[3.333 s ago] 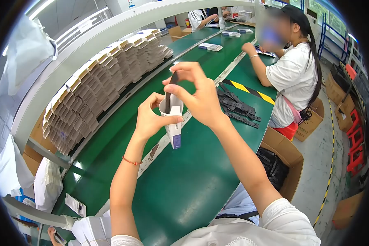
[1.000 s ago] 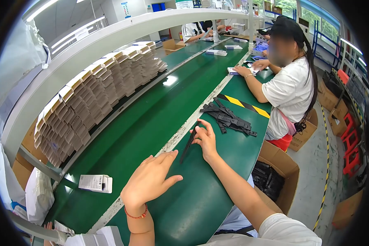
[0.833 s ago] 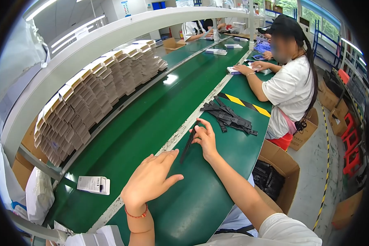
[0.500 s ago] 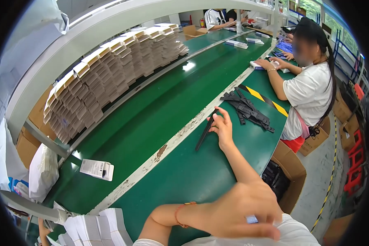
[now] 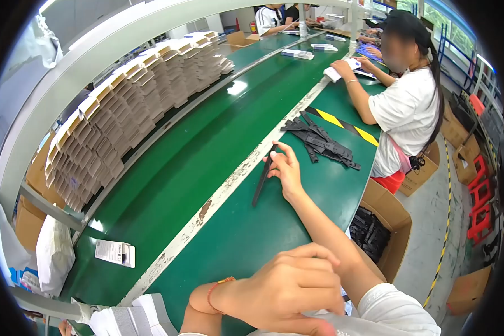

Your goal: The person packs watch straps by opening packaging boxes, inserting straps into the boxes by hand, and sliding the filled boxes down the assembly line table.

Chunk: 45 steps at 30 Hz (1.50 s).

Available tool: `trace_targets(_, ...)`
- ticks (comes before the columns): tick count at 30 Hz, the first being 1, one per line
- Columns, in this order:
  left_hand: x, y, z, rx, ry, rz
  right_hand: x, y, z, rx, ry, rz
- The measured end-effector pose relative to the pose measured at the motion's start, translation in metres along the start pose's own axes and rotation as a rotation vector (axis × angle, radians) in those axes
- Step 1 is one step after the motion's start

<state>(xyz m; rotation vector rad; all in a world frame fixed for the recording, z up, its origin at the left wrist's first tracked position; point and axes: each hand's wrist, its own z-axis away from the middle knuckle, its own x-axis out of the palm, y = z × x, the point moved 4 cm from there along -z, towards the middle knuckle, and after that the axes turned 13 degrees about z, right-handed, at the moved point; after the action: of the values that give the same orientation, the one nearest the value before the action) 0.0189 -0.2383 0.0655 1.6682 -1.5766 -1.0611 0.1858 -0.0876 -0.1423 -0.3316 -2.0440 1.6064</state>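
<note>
My right hand (image 5: 285, 172) is over the green tabletop, its thumb and fingers closed on a thin black strip (image 5: 262, 182), which slants down to the left. Just beyond it lies a loose pile of similar black strips (image 5: 322, 140). Close to my body, my left hand (image 5: 299, 283) has its back to the camera. Its fingers are loosely bent with the thumb apart, and nothing shows between them. A red cord bracelet (image 5: 211, 297) circles the left wrist.
A white box (image 5: 115, 253) lies on the green belt (image 5: 168, 173). Stacked cartons (image 5: 129, 112) line the far side. An open cardboard box (image 5: 399, 224) of black parts stands at the right. A co-worker (image 5: 406, 106) handles a white box beyond striped tape (image 5: 344, 123).
The whole view has shifted, with the scene sliding left. My left hand has moved left, its fingers more curled toward the table. My right hand keeps the black strip in nearly the same place.
</note>
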Motion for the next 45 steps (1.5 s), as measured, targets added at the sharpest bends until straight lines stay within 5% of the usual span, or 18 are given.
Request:
trace_targets(1, -0.001, -0.001, 0.002, -0.173, 0.058, -0.026, 0.0, 0.0, 0.0, 0.002, 0.0, 0.008)
trace_targets(3, 0.002, -0.006, 0.004, -0.194, 0.044, -0.001, 0.001, 0.004, -0.002, -0.002, 0.006, 0.01)
trace_targets(5, 0.007, 0.001, 0.006, 0.211, 0.023, 0.037, 0.0, 0.005, -0.002, 0.012, 0.0, 0.033)
trace_targets(18, -0.014, 0.027, 0.018, 0.178, 0.198, -0.31, -0.003, -0.001, 0.001, 0.029, -0.006, 0.017)
trace_targets(21, -0.022, 0.026, 0.026, 0.143, 0.04, -0.243, -0.003, 0.002, -0.001, 0.017, -0.01, 0.006)
trace_targets(24, -0.026, 0.024, 0.05, 0.078, -0.363, -0.274, -0.004, 0.005, -0.002, 0.006, 0.007, 0.007)
trace_targets(29, -0.031, 0.024, 0.064, -0.084, -0.566, -0.397, -0.003, 0.007, -0.001, 0.018, 0.0, -0.004)
trace_targets(36, -0.066, 0.002, 0.063, -0.516, 0.203, -0.956, -0.002, 0.004, 0.001, 0.015, -0.027, 0.018)
trace_targets(39, -0.08, -0.01, 0.068, -0.607, 0.373, -1.061, -0.001, 0.004, 0.002, 0.031, -0.021, 0.027)
trace_targets(45, -0.083, -0.01, 0.069, -0.612, 0.36, -1.05, 0.001, 0.004, 0.002, 0.027, -0.04, 0.038)
